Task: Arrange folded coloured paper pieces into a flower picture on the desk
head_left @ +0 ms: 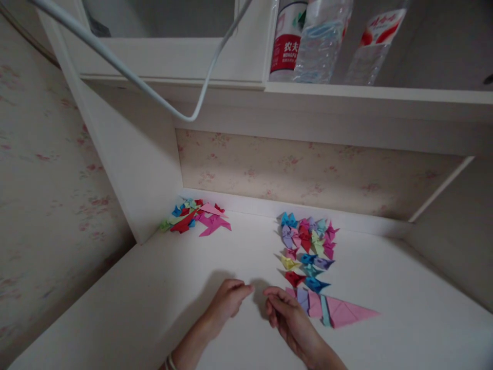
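Near the front middle of the white desktop, my left hand (229,299) is closed, thumb and index finger pressed together and pointing right. Nothing shows at its fingertips. Facing it across a small gap, my right hand (288,314) has its fingers curled in, and no object is visible in them. Just behind and right of that hand lie folded paper pieces: a purple strip (303,300), a teal strip (325,311) and a long pointed pink paper (350,312). The right hand partly covers the leftmost pieces. Beyond them sit several small folded paper figures (305,237) in rows.
A pile of colourful folded paper (185,216) lies at the back left corner, a magenta paper figure (212,222) beside it. Above, a shelf (365,93) holds clear plastic bottles (321,43) and a red-and-white can (287,43). A white cable (188,118) hangs in front.
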`<control>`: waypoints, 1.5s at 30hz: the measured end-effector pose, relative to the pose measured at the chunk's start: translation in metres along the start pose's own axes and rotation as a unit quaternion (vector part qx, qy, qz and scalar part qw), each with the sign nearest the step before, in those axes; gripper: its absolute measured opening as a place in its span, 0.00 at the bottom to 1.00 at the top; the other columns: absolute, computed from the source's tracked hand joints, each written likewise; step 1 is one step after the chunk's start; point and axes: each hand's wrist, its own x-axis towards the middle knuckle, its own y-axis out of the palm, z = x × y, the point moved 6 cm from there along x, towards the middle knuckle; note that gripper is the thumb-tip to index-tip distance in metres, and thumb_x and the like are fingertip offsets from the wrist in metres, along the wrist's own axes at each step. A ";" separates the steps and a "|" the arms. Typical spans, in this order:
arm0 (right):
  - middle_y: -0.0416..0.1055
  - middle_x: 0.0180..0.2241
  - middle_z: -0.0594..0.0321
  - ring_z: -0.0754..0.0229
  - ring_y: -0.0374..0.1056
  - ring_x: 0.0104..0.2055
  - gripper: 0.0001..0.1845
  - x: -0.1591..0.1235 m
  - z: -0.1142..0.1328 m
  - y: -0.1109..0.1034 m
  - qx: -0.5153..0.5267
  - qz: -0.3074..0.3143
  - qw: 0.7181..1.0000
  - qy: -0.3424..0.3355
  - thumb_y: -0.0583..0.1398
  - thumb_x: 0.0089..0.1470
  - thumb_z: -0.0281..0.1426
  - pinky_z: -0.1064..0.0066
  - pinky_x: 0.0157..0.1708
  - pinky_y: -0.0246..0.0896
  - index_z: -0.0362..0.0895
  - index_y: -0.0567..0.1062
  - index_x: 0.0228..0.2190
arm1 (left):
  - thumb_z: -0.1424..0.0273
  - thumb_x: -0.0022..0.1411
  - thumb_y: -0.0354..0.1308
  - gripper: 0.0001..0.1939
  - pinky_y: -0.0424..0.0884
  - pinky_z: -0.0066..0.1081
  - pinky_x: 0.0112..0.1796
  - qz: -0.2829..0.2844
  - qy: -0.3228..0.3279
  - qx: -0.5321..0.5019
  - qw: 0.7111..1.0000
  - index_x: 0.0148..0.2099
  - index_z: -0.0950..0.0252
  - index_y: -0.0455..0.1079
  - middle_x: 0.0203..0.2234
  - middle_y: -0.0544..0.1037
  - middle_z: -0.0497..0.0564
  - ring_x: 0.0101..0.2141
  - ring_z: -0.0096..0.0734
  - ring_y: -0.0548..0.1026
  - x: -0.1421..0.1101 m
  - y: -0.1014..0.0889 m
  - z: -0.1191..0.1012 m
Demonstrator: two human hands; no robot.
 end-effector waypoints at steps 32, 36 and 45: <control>0.68 0.21 0.66 0.71 0.56 0.19 0.13 0.002 -0.002 0.000 -0.028 0.034 0.999 -0.016 0.66 0.49 0.37 0.78 0.19 0.44 0.40 0.74 0.27 | 0.55 0.51 0.57 0.22 0.40 0.28 0.17 -0.007 0.014 0.019 1.000 0.18 0.61 0.52 0.09 0.50 0.36 0.13 0.18 0.47 -0.001 0.002 -0.004; 0.68 0.20 0.66 0.72 0.56 0.18 0.13 0.002 -0.003 0.000 -0.026 0.030 0.999 -0.011 0.67 0.48 0.37 0.78 0.19 0.43 0.40 0.74 0.27 | 0.55 0.50 0.57 0.22 0.41 0.28 0.17 -0.014 0.006 0.018 1.000 0.19 0.61 0.53 0.09 0.51 0.36 0.13 0.18 0.47 -0.001 0.001 -0.003; 0.67 0.19 0.66 0.72 0.55 0.17 0.15 0.003 -0.004 -0.001 -0.030 0.023 0.999 -0.014 0.68 0.47 0.39 0.78 0.18 0.42 0.40 0.74 0.26 | 0.55 0.50 0.57 0.21 0.41 0.28 0.17 -0.004 0.010 0.014 1.000 0.19 0.61 0.53 0.09 0.50 0.36 0.13 0.18 0.47 0.000 0.002 -0.002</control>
